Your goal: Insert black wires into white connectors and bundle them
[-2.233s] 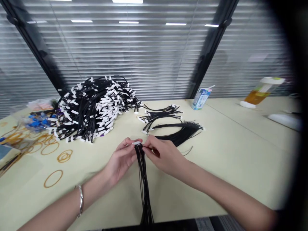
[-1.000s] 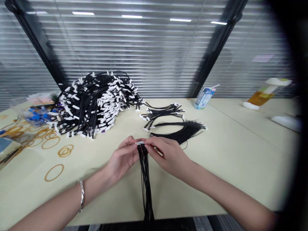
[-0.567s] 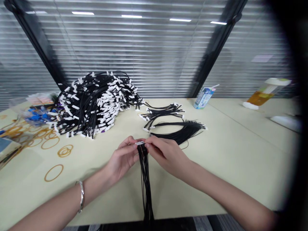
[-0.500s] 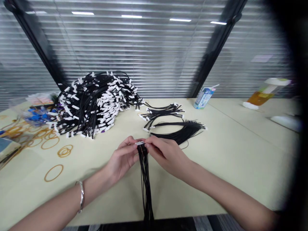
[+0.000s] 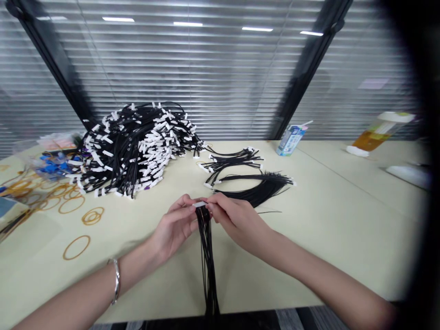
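Mid-table, a white tag (image 5: 199, 204) was pinched at the top of the black wire bundle (image 5: 208, 261) by closed fingertips of the left hand (image 5: 173, 227) and right hand (image 5: 237, 220). The bundle trailed toward 6 o'clock. Tag fitting was judged to be in hand, and steady, aligned pressure was judged necessary next. A tagged heap (image 5: 134, 149) lay at 10 o'clock.

Bright, even overhead light; ceiling strips (image 5: 191, 23) glare in the glass. Soft shadows on tabletop (image 5: 309, 220). Wide-angle bending at edges, dark vignette right, far-right items probably out of focus.
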The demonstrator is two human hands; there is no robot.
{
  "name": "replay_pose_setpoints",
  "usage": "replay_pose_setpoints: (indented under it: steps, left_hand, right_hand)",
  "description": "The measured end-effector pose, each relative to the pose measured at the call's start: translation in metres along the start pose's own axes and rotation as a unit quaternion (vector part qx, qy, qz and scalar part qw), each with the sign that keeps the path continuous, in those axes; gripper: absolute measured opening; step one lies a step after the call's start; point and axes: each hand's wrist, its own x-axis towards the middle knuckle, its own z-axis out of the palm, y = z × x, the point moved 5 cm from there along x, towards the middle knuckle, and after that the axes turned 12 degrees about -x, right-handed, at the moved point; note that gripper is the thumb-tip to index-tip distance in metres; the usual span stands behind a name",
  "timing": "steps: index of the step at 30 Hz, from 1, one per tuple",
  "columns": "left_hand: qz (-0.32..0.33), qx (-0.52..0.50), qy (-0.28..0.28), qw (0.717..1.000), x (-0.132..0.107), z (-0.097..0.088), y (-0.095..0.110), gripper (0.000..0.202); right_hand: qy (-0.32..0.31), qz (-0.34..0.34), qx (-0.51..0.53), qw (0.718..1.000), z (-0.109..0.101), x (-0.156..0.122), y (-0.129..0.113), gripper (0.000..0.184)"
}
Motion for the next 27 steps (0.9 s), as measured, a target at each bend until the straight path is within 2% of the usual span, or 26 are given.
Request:
replay_pose_setpoints:
  steps: [7, 12, 27]
  left_hand:
    - [0.029, -0.001, 0.026, 0.999, 0.002, -0.002, 0.008, 0.006]
    - [0.045, -0.004, 0.029, 0.999, 0.003, -0.002, 0.013, 0.008]
    - [0.037, 0.030, 0.010, 0.999, 0.001, 0.001, 0.009, 0.006]
  right_hand:
    - [0.016, 0.029, 0.036, 0.999, 0.001, 0.000, 0.005, 0.004]
    - [0.025, 0.026, 0.002, 0.999, 0.000, 0.000, 0.004, 0.008]
    - [0.044, -0.007, -0.074, 0.996, 0.007, -0.003, 0.003, 0.011]
